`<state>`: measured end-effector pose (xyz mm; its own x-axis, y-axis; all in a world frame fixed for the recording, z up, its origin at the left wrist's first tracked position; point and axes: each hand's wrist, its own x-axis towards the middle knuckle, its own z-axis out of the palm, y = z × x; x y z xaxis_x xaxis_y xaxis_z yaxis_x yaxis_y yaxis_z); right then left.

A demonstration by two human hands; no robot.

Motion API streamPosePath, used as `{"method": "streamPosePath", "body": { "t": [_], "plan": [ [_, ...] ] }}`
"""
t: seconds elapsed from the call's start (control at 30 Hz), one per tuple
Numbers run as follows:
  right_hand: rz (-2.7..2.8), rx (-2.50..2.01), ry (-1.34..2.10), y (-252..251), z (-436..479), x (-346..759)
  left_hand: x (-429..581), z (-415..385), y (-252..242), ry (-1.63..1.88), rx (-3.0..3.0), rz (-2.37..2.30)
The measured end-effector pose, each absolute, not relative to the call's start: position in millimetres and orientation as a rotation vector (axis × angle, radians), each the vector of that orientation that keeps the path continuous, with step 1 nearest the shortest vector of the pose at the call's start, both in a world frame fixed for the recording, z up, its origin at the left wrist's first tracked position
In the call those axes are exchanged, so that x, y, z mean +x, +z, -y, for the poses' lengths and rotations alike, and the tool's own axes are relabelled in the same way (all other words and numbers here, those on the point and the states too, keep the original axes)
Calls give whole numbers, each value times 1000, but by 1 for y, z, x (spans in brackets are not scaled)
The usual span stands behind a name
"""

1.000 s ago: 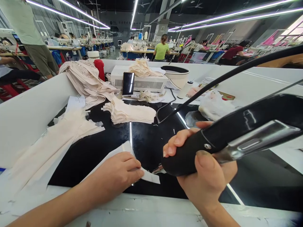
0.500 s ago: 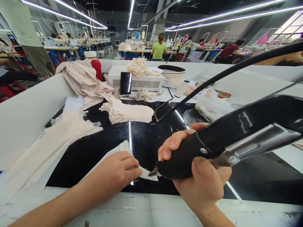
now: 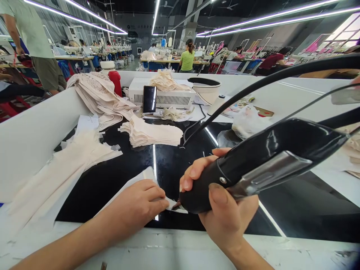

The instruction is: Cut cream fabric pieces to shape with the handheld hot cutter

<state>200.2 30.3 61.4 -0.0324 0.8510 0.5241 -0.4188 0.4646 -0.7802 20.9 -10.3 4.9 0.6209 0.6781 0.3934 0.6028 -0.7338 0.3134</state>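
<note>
Left hand (image 3: 140, 202), lower centre of frame: palm down, fingers together over white piece (image 3: 140, 175), any pinch hidden. Right hand (image 3: 225, 213), right of centre: wrapped around black tool (image 3: 253, 153), tip at piece's right end.

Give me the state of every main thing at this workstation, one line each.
Left hand: resting on the white piece
White piece: lying flat, partly covered
Right hand: wrapped around the black tool
Black tool: held tilted, tip down
Cream stack: layered, edges uneven
Phone: propped up, screen dark
Red container: upright
Plastic bag: crumpled
</note>
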Motion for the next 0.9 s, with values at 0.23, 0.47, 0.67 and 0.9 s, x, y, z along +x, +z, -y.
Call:
{"method": "streamPosePath", "body": {
  "t": [0.23,0.47,0.67,0.9],
  "plan": [
    [1182,-440,1005,66,-34,210,20,8,7,769,2720,-1063],
    [1198,-460,999,60,-33,211,19,7,6,775,2706,-1060],
    [1226,-516,983,58,-36,210,14,6,13,840,2576,-1061],
    [1254,-512,924,60,-52,220,-4,1,16,841,2446,-1283]
  ]
}}
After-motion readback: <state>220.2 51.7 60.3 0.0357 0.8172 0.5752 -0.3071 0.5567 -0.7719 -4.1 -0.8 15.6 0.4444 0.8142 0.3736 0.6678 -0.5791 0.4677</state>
